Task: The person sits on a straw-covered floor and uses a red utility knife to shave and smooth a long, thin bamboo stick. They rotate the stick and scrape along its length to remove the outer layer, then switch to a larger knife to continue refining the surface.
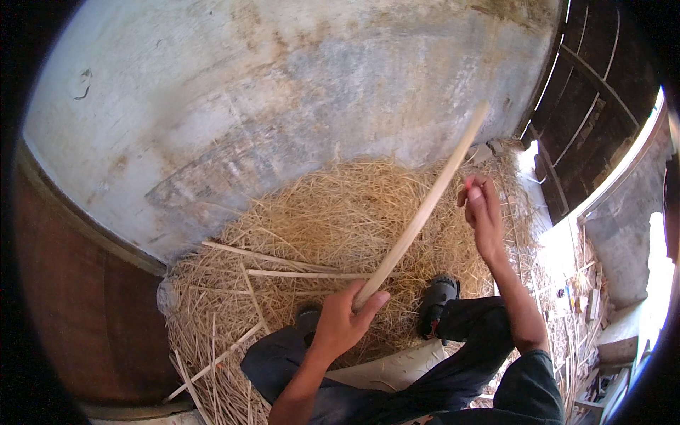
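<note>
We see a long, pale, smooth wooden stick (pixel 423 205) slanting from 7 o'clock up toward 1 o'clock above the straw pile (pixel 319 212). Our left hand (pixel 340 322) has its fingers wrapped tight around the stick's lower end. At 3 o'clock our right hand (pixel 484 212) hovers beside it, fingers loosely curled, pinching something small and reddish.

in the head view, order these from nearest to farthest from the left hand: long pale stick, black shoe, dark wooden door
1. Long pale stick: gripped at its lower end by the left hand.
2. Black shoe: just right of that hand, on the straw.
3. Dark wooden door: far off at upper right.
</note>
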`<action>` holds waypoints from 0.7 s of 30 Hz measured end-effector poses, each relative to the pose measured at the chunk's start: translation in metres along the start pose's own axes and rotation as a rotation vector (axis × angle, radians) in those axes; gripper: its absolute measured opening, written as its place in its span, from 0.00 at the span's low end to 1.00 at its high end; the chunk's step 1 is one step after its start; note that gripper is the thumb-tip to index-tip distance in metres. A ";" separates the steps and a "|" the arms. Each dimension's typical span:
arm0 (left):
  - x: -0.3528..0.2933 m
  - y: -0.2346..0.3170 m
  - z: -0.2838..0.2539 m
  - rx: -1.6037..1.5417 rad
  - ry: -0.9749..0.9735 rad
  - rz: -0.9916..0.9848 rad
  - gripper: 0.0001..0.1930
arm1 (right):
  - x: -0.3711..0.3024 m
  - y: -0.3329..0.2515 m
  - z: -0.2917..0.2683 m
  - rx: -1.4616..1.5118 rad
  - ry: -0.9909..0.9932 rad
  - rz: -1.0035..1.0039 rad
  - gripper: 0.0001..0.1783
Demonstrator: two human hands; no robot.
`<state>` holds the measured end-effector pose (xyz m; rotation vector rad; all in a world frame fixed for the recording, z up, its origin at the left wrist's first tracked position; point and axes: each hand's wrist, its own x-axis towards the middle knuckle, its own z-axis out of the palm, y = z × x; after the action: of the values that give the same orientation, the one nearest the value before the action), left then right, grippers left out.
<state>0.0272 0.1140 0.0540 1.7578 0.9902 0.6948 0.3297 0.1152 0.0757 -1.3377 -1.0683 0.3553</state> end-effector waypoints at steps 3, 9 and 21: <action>0.000 -0.007 0.002 -0.118 0.010 -0.024 0.19 | -0.024 -0.007 0.013 -0.299 -0.274 -0.169 0.12; 0.002 -0.006 0.008 -0.130 0.091 0.033 0.16 | -0.062 -0.022 0.038 -0.455 -0.564 -0.472 0.14; 0.002 -0.011 0.016 -0.039 0.194 0.044 0.16 | -0.071 -0.021 0.054 -0.526 -0.507 -0.477 0.13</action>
<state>0.0381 0.1108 0.0378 1.7062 1.0620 0.9204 0.2438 0.0888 0.0576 -1.4190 -1.9598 0.0457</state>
